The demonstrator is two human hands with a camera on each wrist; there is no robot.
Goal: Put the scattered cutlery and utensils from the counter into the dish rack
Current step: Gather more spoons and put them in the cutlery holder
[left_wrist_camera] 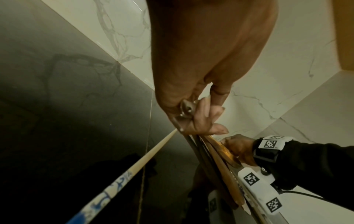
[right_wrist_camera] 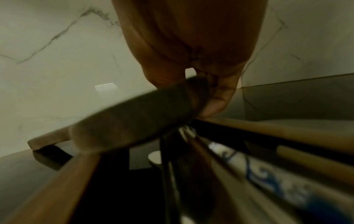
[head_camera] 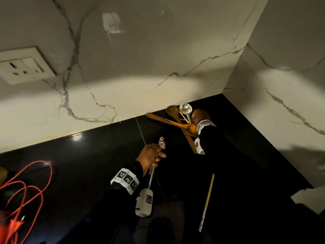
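Note:
My left hand (head_camera: 152, 156) hovers over the black counter (head_camera: 88, 164). It grips two small metal spoons (head_camera: 161, 143) and a chopstick with a blue-and-white end (head_camera: 150, 176); the left wrist view shows its fingers (left_wrist_camera: 203, 119) curled round them. Near the wall corner, my right hand (head_camera: 197, 117) holds a bundle: a metal ladle (head_camera: 185, 108), wooden spoons (head_camera: 172, 110) and a wooden spatula (head_camera: 158, 118). In the right wrist view the fingers (right_wrist_camera: 216, 103) wrap blurred wooden handles (right_wrist_camera: 134, 119) and a patterned chopstick (right_wrist_camera: 258, 171). No dish rack is in view.
Another chopstick (head_camera: 207, 199) shows below my right forearm; I cannot tell whether it lies on the counter. A red cable (head_camera: 26, 182) is coiled at the left. The marble walls meet in a corner (head_camera: 223, 90), and a wall socket (head_camera: 21, 66) sits at upper left.

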